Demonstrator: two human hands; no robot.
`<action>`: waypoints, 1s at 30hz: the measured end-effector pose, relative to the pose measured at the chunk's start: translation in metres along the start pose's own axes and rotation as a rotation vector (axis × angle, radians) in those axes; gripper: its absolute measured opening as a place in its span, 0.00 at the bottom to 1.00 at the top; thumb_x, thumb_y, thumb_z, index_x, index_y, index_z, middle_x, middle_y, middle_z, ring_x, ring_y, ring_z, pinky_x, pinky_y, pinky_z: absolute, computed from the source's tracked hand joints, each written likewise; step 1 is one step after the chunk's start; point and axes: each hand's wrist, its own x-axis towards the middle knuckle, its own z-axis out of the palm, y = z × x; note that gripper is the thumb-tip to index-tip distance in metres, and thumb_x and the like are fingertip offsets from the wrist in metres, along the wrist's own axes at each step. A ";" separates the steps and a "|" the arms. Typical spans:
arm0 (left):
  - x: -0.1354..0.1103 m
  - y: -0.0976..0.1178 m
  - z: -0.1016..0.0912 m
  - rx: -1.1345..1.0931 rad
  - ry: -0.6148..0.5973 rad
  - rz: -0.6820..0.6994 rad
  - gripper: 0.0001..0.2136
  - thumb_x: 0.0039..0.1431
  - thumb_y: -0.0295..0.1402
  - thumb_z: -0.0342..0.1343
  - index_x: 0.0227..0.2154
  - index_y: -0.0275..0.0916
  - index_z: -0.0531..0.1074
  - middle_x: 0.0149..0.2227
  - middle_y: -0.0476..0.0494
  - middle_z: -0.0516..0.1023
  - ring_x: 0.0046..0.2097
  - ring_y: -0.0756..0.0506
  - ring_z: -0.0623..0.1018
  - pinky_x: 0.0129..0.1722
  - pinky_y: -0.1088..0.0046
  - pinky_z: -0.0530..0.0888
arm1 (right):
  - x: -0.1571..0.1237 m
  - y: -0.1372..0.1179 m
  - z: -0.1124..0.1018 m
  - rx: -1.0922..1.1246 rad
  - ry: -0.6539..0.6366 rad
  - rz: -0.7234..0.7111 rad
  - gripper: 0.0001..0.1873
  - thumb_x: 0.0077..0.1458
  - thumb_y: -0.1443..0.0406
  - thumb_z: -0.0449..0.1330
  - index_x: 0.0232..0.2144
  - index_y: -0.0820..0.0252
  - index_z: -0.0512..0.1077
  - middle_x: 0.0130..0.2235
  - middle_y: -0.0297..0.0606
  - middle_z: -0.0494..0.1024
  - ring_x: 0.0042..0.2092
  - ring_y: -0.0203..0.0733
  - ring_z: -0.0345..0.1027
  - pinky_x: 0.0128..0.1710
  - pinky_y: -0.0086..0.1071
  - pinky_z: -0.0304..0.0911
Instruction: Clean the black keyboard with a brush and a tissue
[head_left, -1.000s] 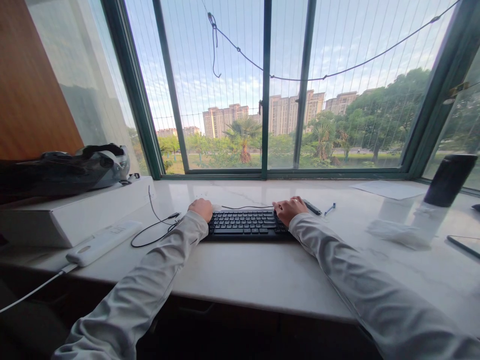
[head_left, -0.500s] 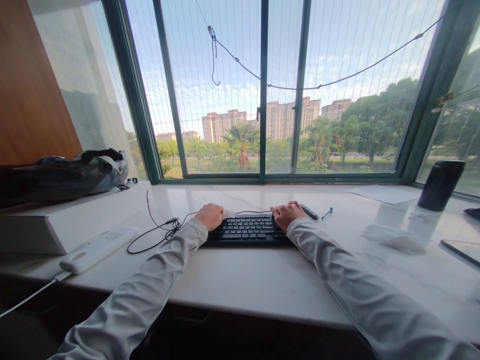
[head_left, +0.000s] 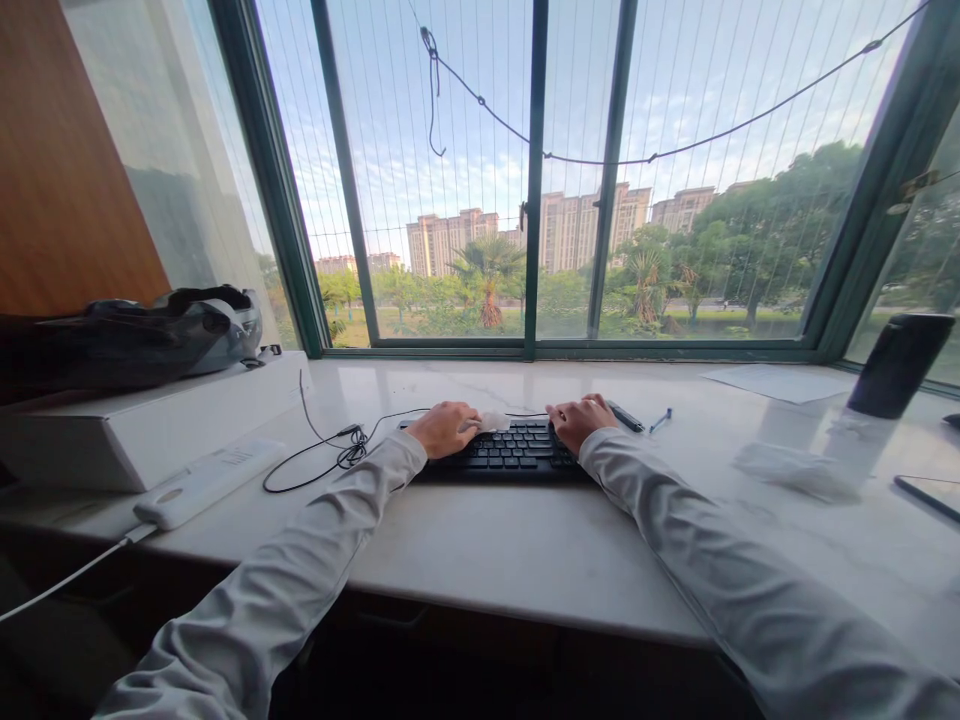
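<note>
A black keyboard [head_left: 517,450] lies on the white marble sill [head_left: 487,540] in front of the window. My left hand [head_left: 444,428] is closed on a small white wad, a cloth or tissue [head_left: 493,422], pressed on the keyboard's top rows near its left half. My right hand [head_left: 576,418] rests with curled fingers on the keyboard's right end, holding it. Both arms wear light grey sleeves. A thin black cable [head_left: 330,455] runs from the keyboard's back edge and loops to the left.
A white power strip [head_left: 206,483] and a white box [head_left: 142,420] with a dark bag [head_left: 127,340] on it stand at the left. A pen [head_left: 660,419], a paper sheet [head_left: 780,381], a black cylinder [head_left: 898,362] and crumpled clear plastic [head_left: 795,468] lie to the right.
My left hand has slid rightward along the keyboard's top rows with the white wad, from the left end toward the middle. My right hand stays on the right end.
</note>
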 end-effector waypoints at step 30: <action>0.006 -0.015 0.004 -0.024 -0.012 -0.026 0.13 0.58 0.34 0.49 0.41 0.41 0.77 0.43 0.45 0.79 0.46 0.46 0.75 0.50 0.73 0.67 | -0.001 0.000 0.002 0.001 0.031 -0.007 0.30 0.63 0.54 0.37 0.37 0.56 0.77 0.40 0.43 0.80 0.45 0.45 0.70 0.53 0.40 0.43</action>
